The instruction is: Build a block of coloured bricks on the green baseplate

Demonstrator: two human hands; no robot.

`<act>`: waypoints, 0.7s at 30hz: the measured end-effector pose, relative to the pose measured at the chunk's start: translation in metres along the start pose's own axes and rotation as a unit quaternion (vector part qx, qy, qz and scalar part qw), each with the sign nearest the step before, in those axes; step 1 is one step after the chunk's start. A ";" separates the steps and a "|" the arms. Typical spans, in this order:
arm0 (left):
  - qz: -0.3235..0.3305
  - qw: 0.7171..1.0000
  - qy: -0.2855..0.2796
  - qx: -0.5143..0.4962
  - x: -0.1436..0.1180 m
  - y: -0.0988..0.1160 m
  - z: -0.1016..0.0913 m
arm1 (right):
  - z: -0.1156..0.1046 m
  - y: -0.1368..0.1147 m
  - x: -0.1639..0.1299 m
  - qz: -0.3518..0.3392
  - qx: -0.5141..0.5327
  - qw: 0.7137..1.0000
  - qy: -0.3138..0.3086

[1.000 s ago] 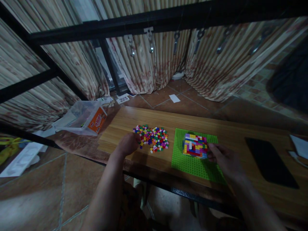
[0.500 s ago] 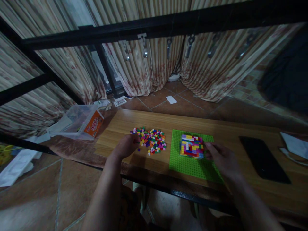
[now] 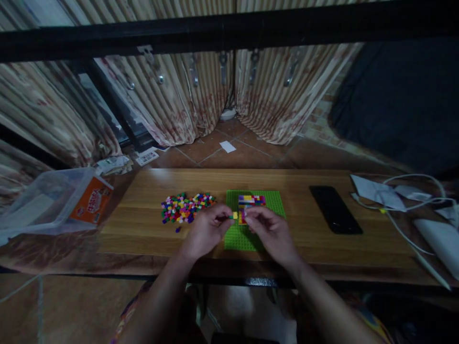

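Left of the baseplate [image 3: 239,237], loose bricks [image 3: 182,209] heaped on the bench [image 3: 143,224]. Left hand [image 3: 205,231] pinching a yellow brick [image 3: 235,215] over the baseplate; right hand [image 3: 269,231] curled beside it, grip unclear. Probably light, stiff, slippery; best nipped by the sides.

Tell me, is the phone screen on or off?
Off: the phone lies flat on the table, its screen fully black, with no glow.

Striped curtains [image 3: 172,110] hang behind a wooden table [image 3: 304,239] on terracotta tiles [image 3: 229,153] (dimly lit).
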State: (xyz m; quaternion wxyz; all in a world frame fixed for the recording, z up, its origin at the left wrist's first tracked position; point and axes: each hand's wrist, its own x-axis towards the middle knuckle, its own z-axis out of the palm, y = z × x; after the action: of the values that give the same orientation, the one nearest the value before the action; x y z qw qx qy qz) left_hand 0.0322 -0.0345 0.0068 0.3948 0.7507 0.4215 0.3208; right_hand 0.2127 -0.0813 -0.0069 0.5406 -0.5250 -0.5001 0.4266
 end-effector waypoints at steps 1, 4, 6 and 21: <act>0.005 1.000 0.001 -0.012 0.001 0.004 0.007 | 0.002 0.000 -0.001 0.009 0.018 1.000 -0.002; 0.010 0.999 0.008 -0.050 0.004 0.011 0.020 | 0.002 0.004 0.000 0.040 0.058 0.998 0.001; 0.015 0.997 0.004 -0.077 0.005 0.011 0.024 | -0.001 0.005 0.001 0.057 0.080 0.995 -0.004; -0.054 0.976 -0.018 -0.210 0.011 0.005 0.026 | -0.060 0.000 0.012 0.066 0.029 0.992 0.104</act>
State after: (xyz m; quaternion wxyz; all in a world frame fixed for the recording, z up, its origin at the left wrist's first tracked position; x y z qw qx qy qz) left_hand 0.0596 -0.0351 0.0003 0.5682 0.6325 0.3776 0.3669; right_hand 0.2735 -0.0781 -0.0030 0.5750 -0.5826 -0.3931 0.4189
